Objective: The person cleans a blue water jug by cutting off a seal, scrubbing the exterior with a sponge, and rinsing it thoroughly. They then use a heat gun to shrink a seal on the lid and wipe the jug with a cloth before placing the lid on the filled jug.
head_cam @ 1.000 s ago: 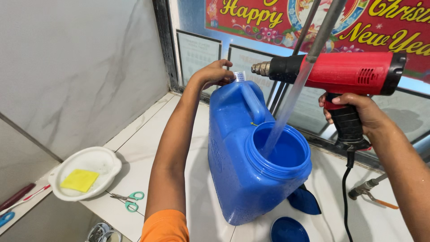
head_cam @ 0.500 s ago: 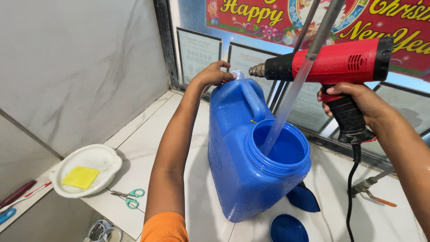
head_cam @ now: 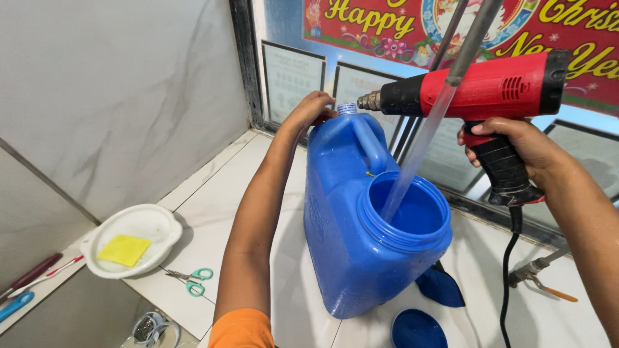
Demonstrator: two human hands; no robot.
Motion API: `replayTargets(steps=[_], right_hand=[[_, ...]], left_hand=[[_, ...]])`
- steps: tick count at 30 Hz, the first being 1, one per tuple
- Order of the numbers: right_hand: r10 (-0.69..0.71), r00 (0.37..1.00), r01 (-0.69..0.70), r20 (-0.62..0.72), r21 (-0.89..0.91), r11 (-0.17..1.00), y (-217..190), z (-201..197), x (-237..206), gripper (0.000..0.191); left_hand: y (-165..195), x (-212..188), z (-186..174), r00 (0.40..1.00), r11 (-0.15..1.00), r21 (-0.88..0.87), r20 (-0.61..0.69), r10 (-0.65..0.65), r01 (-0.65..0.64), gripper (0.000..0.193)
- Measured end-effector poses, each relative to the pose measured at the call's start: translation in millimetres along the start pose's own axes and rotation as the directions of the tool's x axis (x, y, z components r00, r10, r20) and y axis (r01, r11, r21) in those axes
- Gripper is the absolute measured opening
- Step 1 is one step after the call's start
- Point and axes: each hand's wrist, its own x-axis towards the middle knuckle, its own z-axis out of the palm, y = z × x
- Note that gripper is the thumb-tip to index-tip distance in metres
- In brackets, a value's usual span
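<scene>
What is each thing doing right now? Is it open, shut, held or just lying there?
Blue jug: tilted, wide mouth open, clear tube inside.
Clear tube: slanting into the jug's mouth.
Heat gun: held, nozzle aimed at the jug's small neck.
Right hand: gripping the heat gun.
Left hand: resting on the jug's top.
Blue lid: off, lying flat.
Scissors: lying closed.
White bowl: holding a yellow sponge.

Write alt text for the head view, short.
A person's right hand aims a red heat gun at the small neck of a large blue plastic jug on a white tiled counter, while the left hand steadies the jug's top. A clear tube dips into its wide opening; scissors and a white bowl lie left.
</scene>
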Motion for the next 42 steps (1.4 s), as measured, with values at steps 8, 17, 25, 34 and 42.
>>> replayTargets(steps=[8, 17, 25, 34, 42], right_hand=[[0.014, 1.0, -0.014, 0.003, -0.005, 1.0, -10, 8, -5, 0.028], [0.023, 0.999, -0.024, -0.025, -0.035, 0.999, -19, 14, -8, 0.029], [-0.041, 0.999, 0.041, 0.033, -0.011, 0.999, 3, -8, -33, 0.033], [-0.149, 0.973, 0.107, -0.177, -0.225, 0.968, 93, -168, -259, 0.033], [-0.247, 0.899, 0.072, -0.362, -0.434, 0.898, 105, -318, -428, 0.043]], left_hand=[[-6, 0, -4, 0.998, 0.989, -0.137, 0.044, -0.045, 0.051, 0.073], [-9, -12, -14, 0.995, 0.999, -0.031, -0.102, 0.014, -0.017, 0.074], [19, -163, -18, 0.583, 0.743, 0.126, -0.539, 0.608, -0.658, 0.032], [-10, -356, 230, -0.003, -0.143, 0.426, 0.314, 0.95, -0.893, 0.026], [-155, -264, 460, 0.722, 0.512, 0.585, 0.195, 0.664, -0.629, 0.026]])
